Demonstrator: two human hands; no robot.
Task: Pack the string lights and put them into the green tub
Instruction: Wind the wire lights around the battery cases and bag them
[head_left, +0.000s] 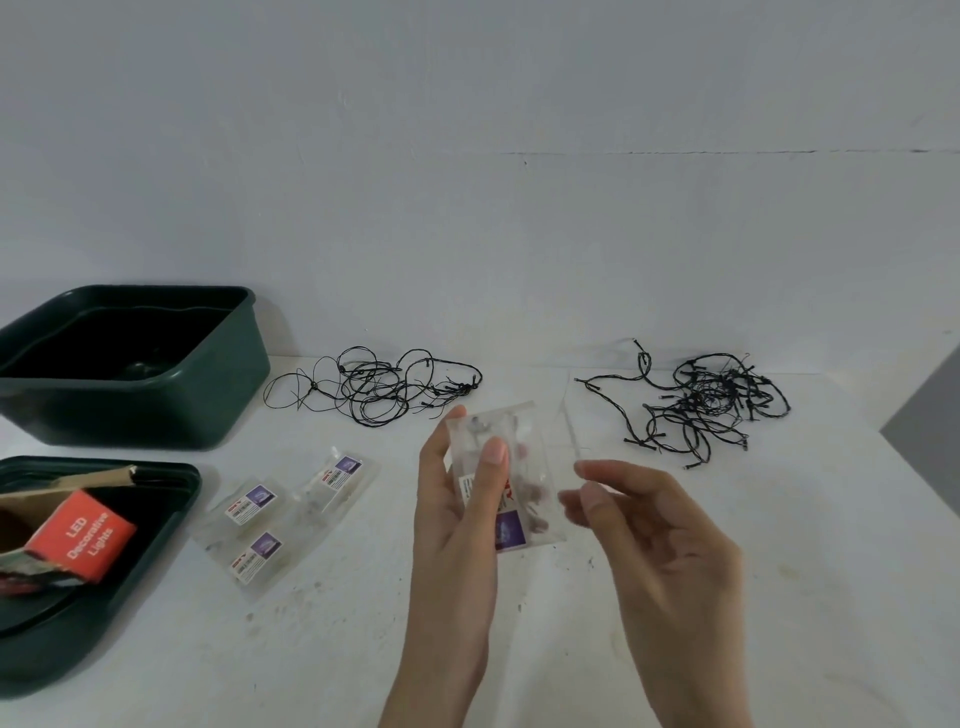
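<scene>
My left hand (457, 514) grips a small clear plastic packet (524, 467) with a purple label and small lights inside, held upright above the table's middle. My right hand (654, 540) hovers just right of the packet, fingers apart and holding nothing. Two loose tangles of black string lights lie at the back: one (374, 387) in the middle, a denser one (711, 402) at the right. The dark green tub (208, 395) stands at the back left, and I see nothing inside it.
Three clear labelled packets (285, 519) lie flat left of my hands. A dark green lid (171, 493) at the front left carries a red box (85, 535) marked LED Decorative Lights. A wall rises behind the white table (779, 571), whose right edge drops off.
</scene>
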